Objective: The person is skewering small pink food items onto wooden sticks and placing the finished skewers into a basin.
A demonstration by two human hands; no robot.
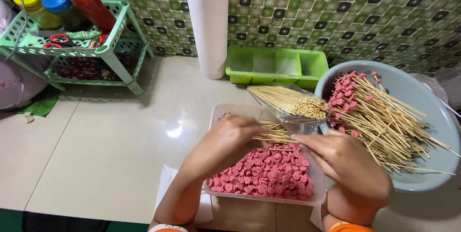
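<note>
Hands meet over a clear plastic tub filled with small pink sausage slices, which sits at the front edge of the pale counter. The left hand is curled shut around a small bunch of bamboo skewers, whose ends stick out toward the right. The right hand has its fingers drawn together at the skewers' tips; whether it pinches a slice there, I cannot tell. Just behind the tub lies a clear bag of bare skewers. To the right, touching the tub's corner, a grey-blue basin holds a heap of skewers already loaded with pink slices. Behind stand a green tray, a white paper roll and a mint-green rack.
</note>
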